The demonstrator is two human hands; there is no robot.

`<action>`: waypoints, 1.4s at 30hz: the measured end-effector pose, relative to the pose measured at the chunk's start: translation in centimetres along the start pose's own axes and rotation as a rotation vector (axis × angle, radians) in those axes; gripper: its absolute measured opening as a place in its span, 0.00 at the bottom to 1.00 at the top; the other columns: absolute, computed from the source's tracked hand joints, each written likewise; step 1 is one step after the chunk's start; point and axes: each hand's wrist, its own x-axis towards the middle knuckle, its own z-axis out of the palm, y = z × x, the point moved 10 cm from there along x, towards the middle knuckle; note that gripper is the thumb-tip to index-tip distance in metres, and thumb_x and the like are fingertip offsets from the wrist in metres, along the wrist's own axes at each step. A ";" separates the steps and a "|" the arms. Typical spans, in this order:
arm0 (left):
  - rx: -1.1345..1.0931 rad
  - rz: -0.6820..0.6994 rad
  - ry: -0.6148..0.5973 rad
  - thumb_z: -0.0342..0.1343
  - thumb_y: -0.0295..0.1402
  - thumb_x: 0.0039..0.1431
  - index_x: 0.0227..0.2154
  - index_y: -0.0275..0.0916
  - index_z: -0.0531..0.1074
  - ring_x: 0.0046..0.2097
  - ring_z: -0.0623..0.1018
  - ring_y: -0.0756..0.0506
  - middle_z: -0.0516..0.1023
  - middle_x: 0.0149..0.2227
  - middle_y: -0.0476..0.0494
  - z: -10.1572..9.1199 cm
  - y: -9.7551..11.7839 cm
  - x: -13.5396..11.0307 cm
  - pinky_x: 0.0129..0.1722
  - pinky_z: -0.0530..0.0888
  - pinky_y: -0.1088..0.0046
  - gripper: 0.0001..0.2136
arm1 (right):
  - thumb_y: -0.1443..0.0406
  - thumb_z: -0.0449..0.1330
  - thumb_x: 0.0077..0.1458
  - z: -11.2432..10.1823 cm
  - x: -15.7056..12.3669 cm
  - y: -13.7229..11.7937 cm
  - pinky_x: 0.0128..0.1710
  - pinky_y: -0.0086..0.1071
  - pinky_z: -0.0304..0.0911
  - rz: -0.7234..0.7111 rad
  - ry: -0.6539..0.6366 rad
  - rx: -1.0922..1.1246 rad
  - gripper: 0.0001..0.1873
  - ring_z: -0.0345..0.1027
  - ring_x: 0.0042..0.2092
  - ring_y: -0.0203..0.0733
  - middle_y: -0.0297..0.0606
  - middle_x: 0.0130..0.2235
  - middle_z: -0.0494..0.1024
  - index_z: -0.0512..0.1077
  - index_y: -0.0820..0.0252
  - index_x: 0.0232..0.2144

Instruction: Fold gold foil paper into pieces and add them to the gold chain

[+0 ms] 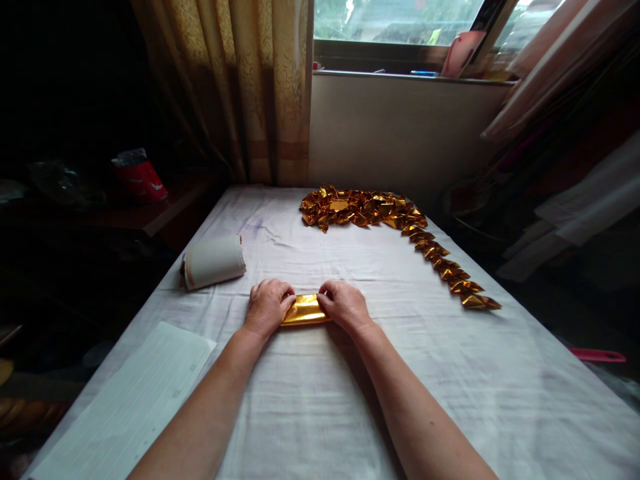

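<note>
A folded strip of gold foil paper (304, 311) lies on the white cloth of the table (450, 380), right in front of me. My left hand (267, 306) pinches its left end with curled fingers. My right hand (344, 305) pinches its right end the same way. Both hands rest on the cloth. Farther back, several folded gold paper pieces (360, 208) sit in a heap, and a row of them (450, 270) trails toward the right edge.
A white roll (214, 261) lies on its side to the left of my hands. A lined white sheet (135, 407) sits at the near left corner. A red packet (140, 176) stands on a dark side surface. Curtain and window sill are behind.
</note>
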 end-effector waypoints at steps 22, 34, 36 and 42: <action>0.211 0.085 -0.146 0.62 0.41 0.54 0.37 0.43 0.74 0.49 0.69 0.38 0.73 0.45 0.41 -0.8 2.6 -1.7 0.49 0.62 0.60 0.11 | 0.68 0.55 0.59 1.3 -2.0 -3.9 0.37 0.29 0.56 -0.355 0.026 -0.086 0.09 0.66 0.38 0.39 0.38 0.37 0.75 0.76 0.56 0.33; 0.130 0.122 -0.201 0.62 0.43 0.55 0.41 0.45 0.72 0.50 0.70 0.40 0.73 0.46 0.43 -0.7 2.1 -2.5 0.49 0.62 0.62 0.14 | 0.59 0.62 0.54 0.6 -4.4 -4.1 0.42 0.33 0.56 -0.445 0.150 0.004 0.08 0.64 0.40 0.42 0.38 0.36 0.72 0.70 0.58 0.31; 0.121 0.129 -0.205 0.62 0.43 0.54 0.42 0.45 0.72 0.50 0.70 0.40 0.73 0.46 0.43 -0.8 2.2 -2.6 0.49 0.62 0.62 0.15 | 0.58 0.62 0.53 0.6 -4.4 -4.1 0.41 0.33 0.56 -0.443 0.154 0.011 0.10 0.64 0.40 0.42 0.38 0.36 0.72 0.70 0.58 0.32; 0.125 0.131 -0.202 0.62 0.45 0.53 0.43 0.45 0.72 0.50 0.70 0.39 0.73 0.46 0.44 -0.6 2.1 -2.5 0.49 0.62 0.61 0.17 | 0.60 0.63 0.54 0.7 -4.5 -3.4 0.43 0.34 0.59 -0.467 0.129 0.077 0.07 0.66 0.42 0.42 0.39 0.40 0.74 0.73 0.57 0.34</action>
